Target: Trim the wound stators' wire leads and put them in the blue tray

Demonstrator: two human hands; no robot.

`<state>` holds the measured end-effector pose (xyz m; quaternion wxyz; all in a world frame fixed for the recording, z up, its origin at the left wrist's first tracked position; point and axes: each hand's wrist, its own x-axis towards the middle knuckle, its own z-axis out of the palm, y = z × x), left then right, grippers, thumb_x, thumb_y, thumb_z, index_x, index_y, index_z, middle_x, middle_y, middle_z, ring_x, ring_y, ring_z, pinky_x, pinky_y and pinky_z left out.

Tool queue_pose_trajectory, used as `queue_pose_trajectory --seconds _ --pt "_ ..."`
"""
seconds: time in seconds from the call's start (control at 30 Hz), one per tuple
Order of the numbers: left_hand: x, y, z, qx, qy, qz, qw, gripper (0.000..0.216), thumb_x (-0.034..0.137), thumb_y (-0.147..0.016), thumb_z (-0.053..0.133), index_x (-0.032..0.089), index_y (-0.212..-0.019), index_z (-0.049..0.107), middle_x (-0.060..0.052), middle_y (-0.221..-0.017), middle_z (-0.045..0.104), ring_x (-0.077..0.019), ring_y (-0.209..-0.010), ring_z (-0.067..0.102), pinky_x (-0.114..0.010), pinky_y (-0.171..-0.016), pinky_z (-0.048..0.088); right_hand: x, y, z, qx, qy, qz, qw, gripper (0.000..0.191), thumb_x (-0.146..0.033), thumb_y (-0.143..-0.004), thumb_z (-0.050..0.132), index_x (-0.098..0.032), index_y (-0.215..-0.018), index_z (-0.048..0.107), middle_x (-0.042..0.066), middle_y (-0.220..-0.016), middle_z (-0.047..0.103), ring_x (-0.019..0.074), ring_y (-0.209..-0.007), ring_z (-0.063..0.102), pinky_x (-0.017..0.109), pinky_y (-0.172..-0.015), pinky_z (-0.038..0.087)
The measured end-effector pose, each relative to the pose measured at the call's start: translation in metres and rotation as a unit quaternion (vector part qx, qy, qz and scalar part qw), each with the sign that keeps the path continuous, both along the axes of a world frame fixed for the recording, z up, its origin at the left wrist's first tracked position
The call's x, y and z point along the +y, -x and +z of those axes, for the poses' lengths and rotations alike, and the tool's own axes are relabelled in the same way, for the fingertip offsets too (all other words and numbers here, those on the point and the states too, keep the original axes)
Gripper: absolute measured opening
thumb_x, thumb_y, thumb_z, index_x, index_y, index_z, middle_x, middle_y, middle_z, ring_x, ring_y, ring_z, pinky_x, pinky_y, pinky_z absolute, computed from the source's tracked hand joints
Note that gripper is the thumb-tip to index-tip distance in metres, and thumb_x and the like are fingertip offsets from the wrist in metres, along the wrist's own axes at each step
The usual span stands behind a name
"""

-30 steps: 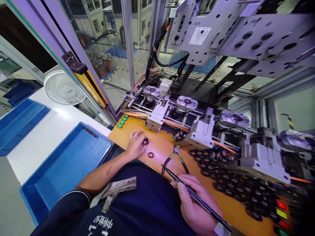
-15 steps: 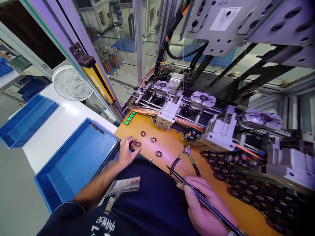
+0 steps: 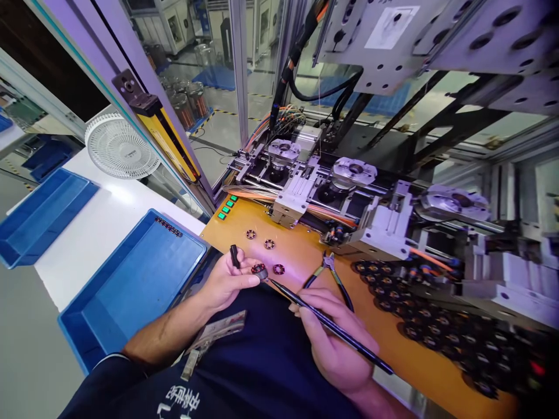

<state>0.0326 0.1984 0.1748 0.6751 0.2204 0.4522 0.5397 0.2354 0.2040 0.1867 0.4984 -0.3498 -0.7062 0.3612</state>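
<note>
My left hand (image 3: 225,282) is closed in a pinch, holding a small ring-shaped motor stator (image 3: 259,271) on edge between thumb and fingers. A short black cap-like piece (image 3: 234,256) also sticks up from its fingers. My right hand (image 3: 336,337) grips a slim black pointed tool (image 3: 336,327), tweezers or a pen; I cannot tell which. The tool's tip is close beside the stator's lower right edge. On the orange worktop (image 3: 301,247) lie more stators: one (image 3: 278,269) just right of the held one, others (image 3: 269,244) farther back.
Cutting pliers (image 3: 328,262) lie spread behind my right hand. Many dark round parts (image 3: 437,334) cover the worktop's right side. Machine fixtures (image 3: 290,201) line its back edge, with green buttons (image 3: 227,206) at the left. A blue bin (image 3: 126,291) and a fan (image 3: 122,145) stand left.
My left hand has picked up the nearest left stator from the worktop and brought it right, toward my body. My right hand has moved left, bringing the tool's tip to it.
</note>
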Motion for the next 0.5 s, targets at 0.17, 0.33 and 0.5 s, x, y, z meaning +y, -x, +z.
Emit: queue_pose_trajectory --seconds 0.17,0.33,0.5 --pt "-0.0004 -0.0058 0.0051 -0.098 0.017 -0.004 0.995 0.057 0.009 -0.053 0.088 0.019 -0.080 0.039 0.007 -0.071 0.062 -0.0085 -0.071 0.066 -0.021 -0.070 0.047 0.0000 0.0001 0.0037 -0.008 -0.002 0.003 1.000 0.024 -0.003 -0.084 0.060 -0.017 -0.103 0.065 0.004 -0.086 0.069 0.0145 -0.082 0.067 0.026 -0.071 0.056" --pt "-0.0015 -0.0070 0.0051 -0.101 0.022 -0.012 0.995 0.057 0.007 -0.053 0.089 0.019 -0.081 0.041 0.006 -0.074 0.063 -0.0101 -0.075 0.068 -0.020 -0.070 0.047 -0.0003 0.0000 0.0015 -0.006 -0.002 0.003 1.000 0.024 -0.003 -0.083 0.061 -0.018 -0.101 0.065 0.003 -0.086 0.069 0.0137 -0.080 0.066 0.025 -0.071 0.055" --pt "-0.0044 -0.0058 0.0052 -0.078 0.013 -0.013 0.997 0.058 0.013 -0.053 0.089 0.021 -0.082 0.039 0.006 -0.074 0.061 -0.0105 -0.075 0.067 -0.023 -0.072 0.048 0.0005 -0.0001 0.0031 -0.017 -0.007 -0.005 1.000 0.022 -0.004 -0.083 0.061 -0.018 -0.099 0.065 0.003 -0.087 0.069 0.0131 -0.080 0.067 0.024 -0.072 0.055"
